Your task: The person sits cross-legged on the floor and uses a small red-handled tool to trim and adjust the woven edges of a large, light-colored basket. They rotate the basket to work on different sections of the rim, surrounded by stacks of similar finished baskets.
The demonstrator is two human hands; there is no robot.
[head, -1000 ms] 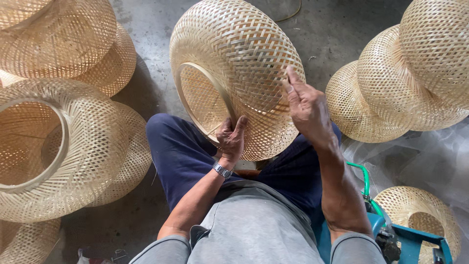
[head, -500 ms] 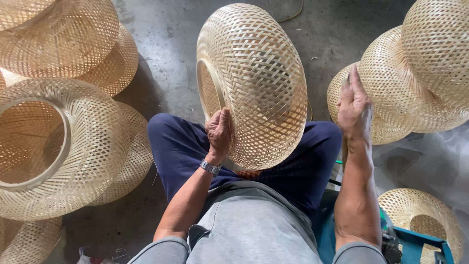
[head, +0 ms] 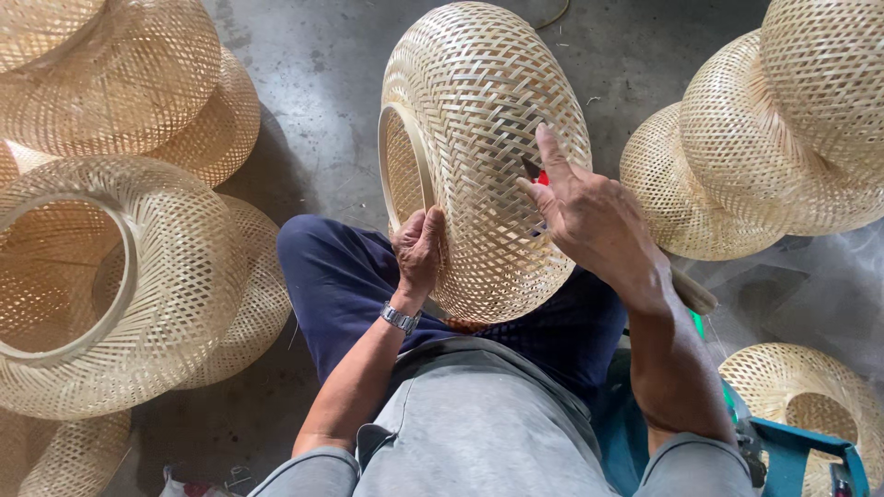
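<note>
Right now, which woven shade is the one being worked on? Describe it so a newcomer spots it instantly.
Start at the person's lap, dark blue trousers at centre. The woven bamboo shade stands there on edge, its ringed opening facing left. Unlike the shades piled on the floor either side, it alone is gripped: left hand at the rim, right hand on the weave.
</note>
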